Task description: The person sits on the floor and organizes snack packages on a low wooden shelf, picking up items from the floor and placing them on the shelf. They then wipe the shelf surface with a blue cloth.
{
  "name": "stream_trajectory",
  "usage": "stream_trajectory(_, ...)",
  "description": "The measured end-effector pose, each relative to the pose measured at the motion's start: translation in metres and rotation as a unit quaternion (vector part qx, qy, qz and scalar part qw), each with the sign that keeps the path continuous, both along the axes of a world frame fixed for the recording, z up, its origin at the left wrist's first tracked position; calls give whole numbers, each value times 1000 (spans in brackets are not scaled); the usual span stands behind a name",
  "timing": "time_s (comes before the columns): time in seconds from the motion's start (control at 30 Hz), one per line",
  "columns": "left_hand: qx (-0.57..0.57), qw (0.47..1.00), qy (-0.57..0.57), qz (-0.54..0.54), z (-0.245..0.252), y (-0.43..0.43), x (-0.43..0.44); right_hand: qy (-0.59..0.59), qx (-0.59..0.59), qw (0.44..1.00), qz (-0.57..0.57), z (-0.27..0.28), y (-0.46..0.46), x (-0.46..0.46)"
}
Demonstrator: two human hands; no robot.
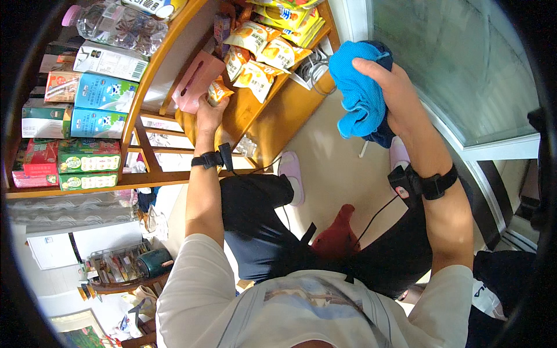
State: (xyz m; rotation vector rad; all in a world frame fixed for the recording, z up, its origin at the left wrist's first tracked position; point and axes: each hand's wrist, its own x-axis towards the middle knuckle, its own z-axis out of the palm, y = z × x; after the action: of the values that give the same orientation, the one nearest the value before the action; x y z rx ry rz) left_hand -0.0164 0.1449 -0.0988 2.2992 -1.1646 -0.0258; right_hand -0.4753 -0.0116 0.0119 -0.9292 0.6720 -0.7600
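Note:
My left hand (210, 114) is at the lower shelf of a wooden rack, with its fingers around a small orange-and-white snack packet (219, 90). Right beside that hand lies a pink box (199, 81) with a dark slot in its face. More orange-and-white snack packets (256, 78) are piled further along the shelf. In my right hand (391, 93) is a bunched blue cloth (359, 87), with darker navy fabric behind it; the thumb presses on top. The hand is near a glass door, above the floor.
Yellow snack bags (296, 21) stand past the orange packets, near coiled grey cables (315, 69). Milk cartons (104, 91) and a clear plastic bottle (122, 28) fill the upper shelf at left. A framed glass door (452, 65) is at right. Thin cables hang from both wrist straps.

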Motion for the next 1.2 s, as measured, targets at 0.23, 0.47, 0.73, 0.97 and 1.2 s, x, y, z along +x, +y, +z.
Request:
stream_trajectory(0.23, -185, 975, -114, -39, 68, -56, -43, 3, 9, 1000, 25, 3, -1, 0)
stream_trajectory(0.47, 159, 965, -207, 24, 125, -165, -130, -14, 0, 1000, 24, 2, -1, 1)
stream_trajectory(0.73, 136, 966, -219, 26, 98, -179, -148, -34, 6, 999, 3, 2, -6, -8)
stream_trajectory(0.97, 38, 976, -214, -6, 92, -152, -146, -14, -7, 1000, -17, 1, -7, -10)
stream_trajectory(1.2, -2, 941, 185, -285, 92, -76, -200, 36, -65, 996, -57, -4, -22, -25)
